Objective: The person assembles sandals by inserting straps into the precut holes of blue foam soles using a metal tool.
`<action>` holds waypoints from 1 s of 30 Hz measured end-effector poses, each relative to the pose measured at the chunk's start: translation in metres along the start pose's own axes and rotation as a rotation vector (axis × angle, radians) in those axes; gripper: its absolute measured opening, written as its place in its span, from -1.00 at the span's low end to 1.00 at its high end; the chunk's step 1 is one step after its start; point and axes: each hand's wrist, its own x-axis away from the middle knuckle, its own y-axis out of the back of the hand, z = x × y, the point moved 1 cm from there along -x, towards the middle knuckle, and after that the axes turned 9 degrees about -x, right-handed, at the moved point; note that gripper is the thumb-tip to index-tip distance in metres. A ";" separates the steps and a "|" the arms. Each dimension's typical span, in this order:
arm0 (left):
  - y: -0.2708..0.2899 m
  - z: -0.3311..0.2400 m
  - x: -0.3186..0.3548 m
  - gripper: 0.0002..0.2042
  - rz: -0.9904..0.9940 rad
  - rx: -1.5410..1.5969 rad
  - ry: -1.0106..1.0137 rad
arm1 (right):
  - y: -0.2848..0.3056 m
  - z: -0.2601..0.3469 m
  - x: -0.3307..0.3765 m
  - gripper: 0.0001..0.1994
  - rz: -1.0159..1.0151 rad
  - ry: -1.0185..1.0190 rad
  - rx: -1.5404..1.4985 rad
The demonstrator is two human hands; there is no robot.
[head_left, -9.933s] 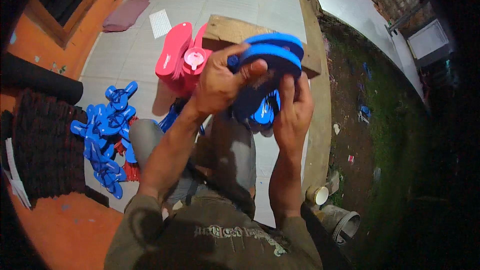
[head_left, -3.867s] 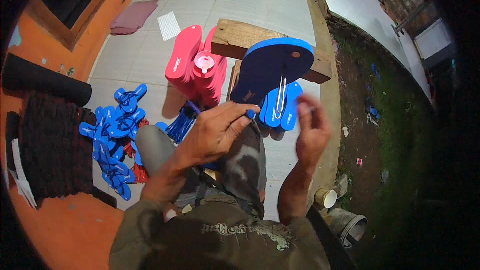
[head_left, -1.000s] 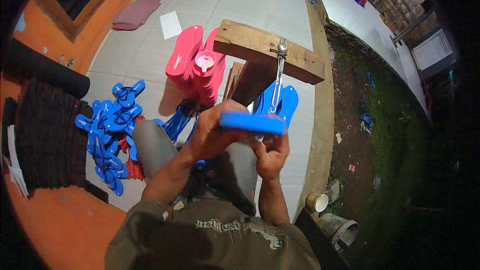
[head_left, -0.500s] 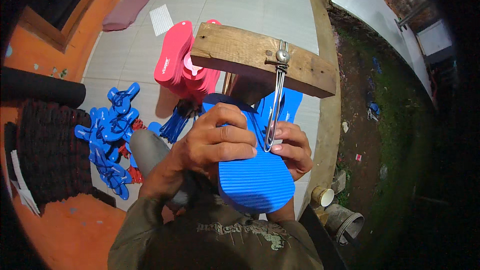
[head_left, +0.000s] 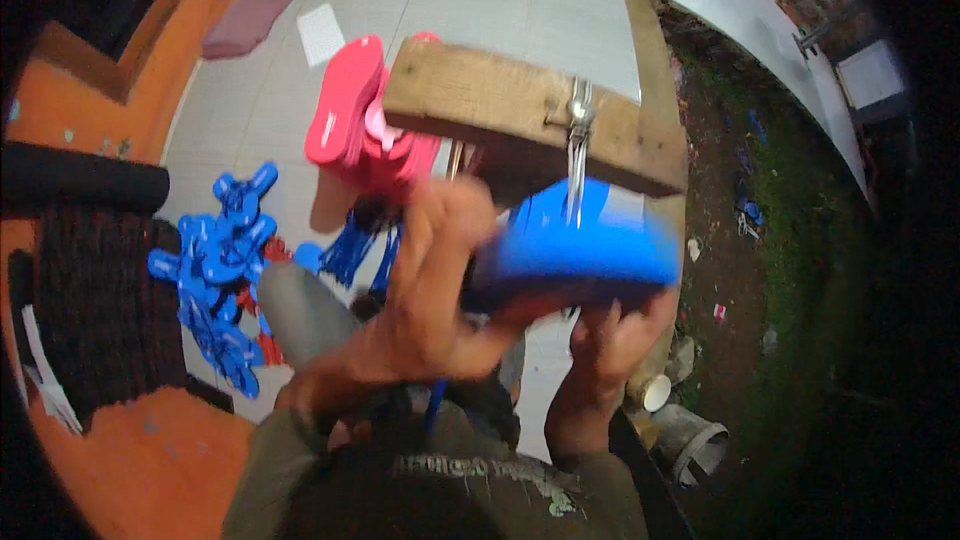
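The blue sandal sole (head_left: 585, 255) sits just below the wooden block (head_left: 520, 120), lying nearly flat and held up between both hands — it is blurred, so its edges are soft.

Taking the wooden block as the landmark: the tiled floor (head_left: 500, 0) spreads out beyond it and to its left. Left of the floor, well apart from the block, lies a dark ribbed mat (head_left: 90, 310) on an orange surface. Just left of the block, touching its near corner in the picture, stands a stack of pink soles (head_left: 350, 120). Farther left and lower lies a heap of blue straps (head_left: 225, 270). From the block's front face a thin metal tool (head_left: 577, 155) hangs down, its lower end crossing the top of the blue sole.

The left hand (head_left: 435, 285) is below the block, its fingers closed over the sole's left end. The right hand (head_left: 615, 335) is below the block's right end, under the sole, gripping it from beneath — the fingers curl up around the underside. A small white cup (head_left: 655, 392) sits on the ground below and right of the block.
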 end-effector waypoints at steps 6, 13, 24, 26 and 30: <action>-0.037 0.036 -0.014 -0.51 -0.439 -0.198 0.217 | -0.006 -0.035 -0.023 -0.88 -0.022 -0.069 0.369; -0.062 0.100 0.112 -0.71 -0.072 0.419 0.714 | 0.013 -0.122 0.082 -0.81 0.166 -0.362 0.431; -0.049 0.072 0.147 -0.78 0.177 0.627 0.777 | 0.040 -0.091 0.133 -0.75 0.322 -0.322 0.776; -0.043 0.069 0.149 -0.79 0.231 0.775 0.910 | 0.047 -0.068 0.130 -0.79 0.366 -0.492 0.738; 0.010 0.066 0.149 -0.80 0.645 0.417 0.760 | 0.068 -0.029 0.119 -0.79 0.417 -0.575 0.667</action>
